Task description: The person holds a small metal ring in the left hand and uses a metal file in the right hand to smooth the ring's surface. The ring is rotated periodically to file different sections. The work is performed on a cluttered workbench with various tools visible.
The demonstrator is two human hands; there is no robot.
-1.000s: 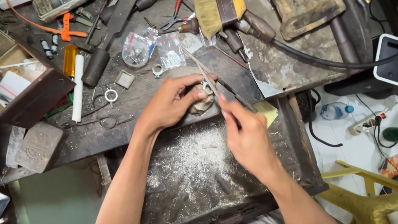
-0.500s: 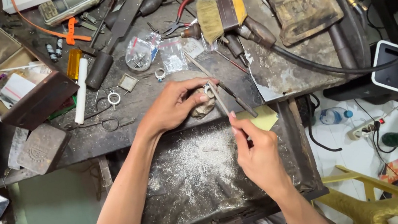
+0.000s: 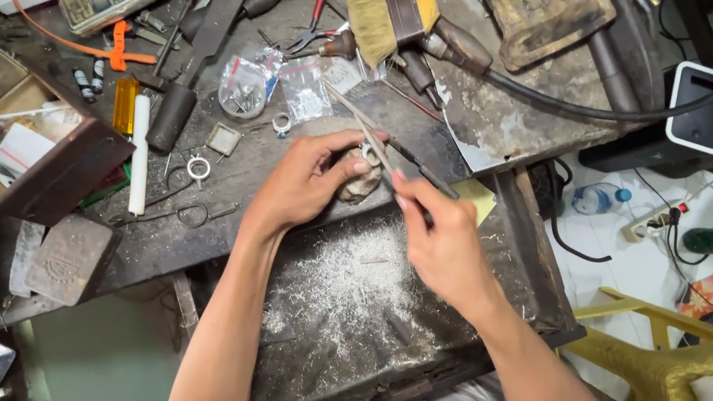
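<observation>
My left hand pinches a small silver ring against a worn wooden bench peg at the workbench's front edge. My right hand grips a long thin metal file that slants up and to the left across the ring. Below both hands a dark metal tray is dusted with pale metal filings.
The cluttered bench holds a wide brush, red-handled pliers, small plastic bags, loose rings, a white stick and an open wooden box. A yellow plastic chair and a water bottle stand at right.
My right hand has pulled the file back toward me and then pushed it forward again across the ring. My left hand keeps the ring on the peg.
</observation>
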